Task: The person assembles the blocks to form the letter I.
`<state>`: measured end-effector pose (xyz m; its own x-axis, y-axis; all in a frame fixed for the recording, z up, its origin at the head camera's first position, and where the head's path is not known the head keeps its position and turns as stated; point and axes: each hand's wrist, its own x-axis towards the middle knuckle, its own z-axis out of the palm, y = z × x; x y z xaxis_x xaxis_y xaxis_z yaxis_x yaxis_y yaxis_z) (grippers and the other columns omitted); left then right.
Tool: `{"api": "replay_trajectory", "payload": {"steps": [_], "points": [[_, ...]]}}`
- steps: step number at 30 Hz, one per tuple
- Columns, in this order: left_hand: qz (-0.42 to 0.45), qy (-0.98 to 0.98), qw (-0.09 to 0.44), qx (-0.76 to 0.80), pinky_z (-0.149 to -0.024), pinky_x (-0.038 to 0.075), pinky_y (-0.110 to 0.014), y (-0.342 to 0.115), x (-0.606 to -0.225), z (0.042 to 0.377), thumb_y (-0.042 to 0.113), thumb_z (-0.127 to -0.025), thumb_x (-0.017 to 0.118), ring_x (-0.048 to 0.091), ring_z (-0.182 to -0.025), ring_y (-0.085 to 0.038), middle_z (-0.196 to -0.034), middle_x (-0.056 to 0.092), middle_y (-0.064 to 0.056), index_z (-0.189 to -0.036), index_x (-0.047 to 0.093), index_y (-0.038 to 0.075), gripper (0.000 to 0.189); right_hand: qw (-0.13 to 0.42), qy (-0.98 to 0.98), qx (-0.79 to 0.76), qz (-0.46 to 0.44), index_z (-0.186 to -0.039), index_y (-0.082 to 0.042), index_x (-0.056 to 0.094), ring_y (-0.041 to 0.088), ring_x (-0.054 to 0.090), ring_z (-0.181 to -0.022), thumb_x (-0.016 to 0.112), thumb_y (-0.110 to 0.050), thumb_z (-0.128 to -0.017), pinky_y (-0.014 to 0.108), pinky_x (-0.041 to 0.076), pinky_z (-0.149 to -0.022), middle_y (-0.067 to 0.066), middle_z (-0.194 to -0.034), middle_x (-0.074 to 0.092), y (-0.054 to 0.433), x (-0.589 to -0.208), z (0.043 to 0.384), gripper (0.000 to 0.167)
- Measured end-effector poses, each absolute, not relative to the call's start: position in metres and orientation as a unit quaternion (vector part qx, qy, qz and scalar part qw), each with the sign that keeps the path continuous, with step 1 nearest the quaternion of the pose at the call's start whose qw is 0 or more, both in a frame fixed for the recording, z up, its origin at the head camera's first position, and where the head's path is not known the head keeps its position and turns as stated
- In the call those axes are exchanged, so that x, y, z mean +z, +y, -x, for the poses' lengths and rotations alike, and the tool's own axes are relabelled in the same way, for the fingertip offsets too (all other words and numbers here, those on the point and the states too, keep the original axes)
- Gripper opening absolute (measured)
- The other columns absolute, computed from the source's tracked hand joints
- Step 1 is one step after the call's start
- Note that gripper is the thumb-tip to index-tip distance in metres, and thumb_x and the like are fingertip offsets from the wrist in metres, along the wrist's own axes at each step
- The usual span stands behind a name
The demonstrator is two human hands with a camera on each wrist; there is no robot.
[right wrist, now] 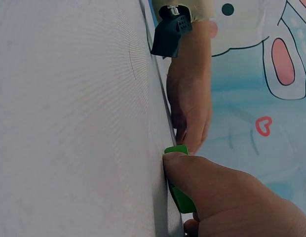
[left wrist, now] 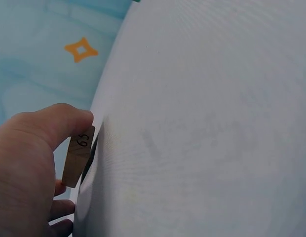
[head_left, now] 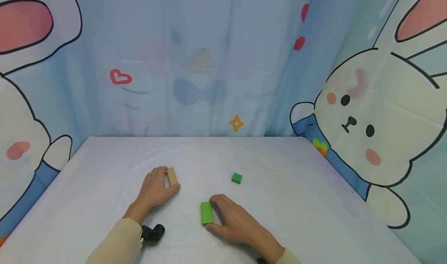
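Note:
My left hand (head_left: 156, 187) pinches a plain wooden block (head_left: 172, 176) by its two ends, thumb at the near end and a finger at the far end. In the left wrist view this wooden block (left wrist: 79, 157) shows dark printed digits on its side. To the right and nearer, my right hand (head_left: 234, 220) holds a light green block (head_left: 207, 213) between thumb and forefinger, also end to end. The right wrist view shows the thumb across the green block (right wrist: 182, 199). A smaller dark green block (head_left: 236, 178) lies apart on the table, beyond the right hand.
A white cloth covers the table (head_left: 300, 202). Behind it hangs a blue curtain (head_left: 195, 101) printed with rabbits, reaching along both sides. A black wrist camera (head_left: 153, 233) sits on the left wrist, beside the beige sleeve (head_left: 118, 242).

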<state>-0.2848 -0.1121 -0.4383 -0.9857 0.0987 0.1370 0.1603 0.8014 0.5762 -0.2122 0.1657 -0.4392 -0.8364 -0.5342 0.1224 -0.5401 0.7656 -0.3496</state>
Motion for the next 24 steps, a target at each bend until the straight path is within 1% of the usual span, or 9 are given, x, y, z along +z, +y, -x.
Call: {"api": "replay_trajectory", "payload": {"steps": [7,9,16,24], "points": [[0.07,-0.941,0.045,-0.328,-0.118,0.035,-0.06,-0.112,-0.436,0.286,0.036,-0.092,0.068,0.043,-0.141,-0.049,-0.148,0.049,-0.03,-0.152,0.036,-0.01,0.082,0.009,-0.941,0.186,-0.282,-0.143,-0.009,0.052,0.021,0.058,-0.133,0.073,-0.044,-0.094,0.043,0.049,-0.113,0.005,-0.143,0.058,0.165,-0.437,0.212,0.065],[0.067,-0.936,0.043,-0.342,-0.118,0.036,-0.061,-0.112,-0.435,0.284,0.035,-0.092,0.069,0.042,-0.142,-0.05,-0.15,0.047,-0.031,-0.152,0.035,-0.011,0.083,0.01,-0.941,0.186,-0.283,-0.143,-0.009,0.052,0.021,0.058,-0.133,0.073,-0.044,-0.094,0.042,0.049,-0.113,0.005,-0.142,0.058,0.165,-0.437,0.212,0.065],[0.051,-0.919,0.015,-0.39,-0.121,0.033,-0.061,-0.109,-0.436,0.282,0.034,-0.095,0.067,0.036,-0.148,-0.048,-0.159,0.036,-0.032,-0.158,0.026,-0.008,0.086,0.007,-0.942,0.184,-0.282,-0.143,-0.009,0.051,0.021,0.058,-0.134,0.073,-0.046,-0.094,0.043,0.048,-0.113,0.004,-0.143,0.058,0.165,-0.437,0.212,0.066],[0.06,-0.913,0.012,-0.404,-0.12,0.034,-0.062,-0.101,-0.433,0.279,0.034,-0.095,0.068,0.037,-0.148,-0.048,-0.159,0.037,-0.031,-0.158,0.027,-0.006,0.086,0.006,-0.941,0.183,-0.285,-0.144,-0.009,0.051,0.02,0.058,-0.133,0.073,-0.046,-0.094,0.042,0.049,-0.112,0.003,-0.142,0.058,0.165,-0.439,0.213,0.066]]}}
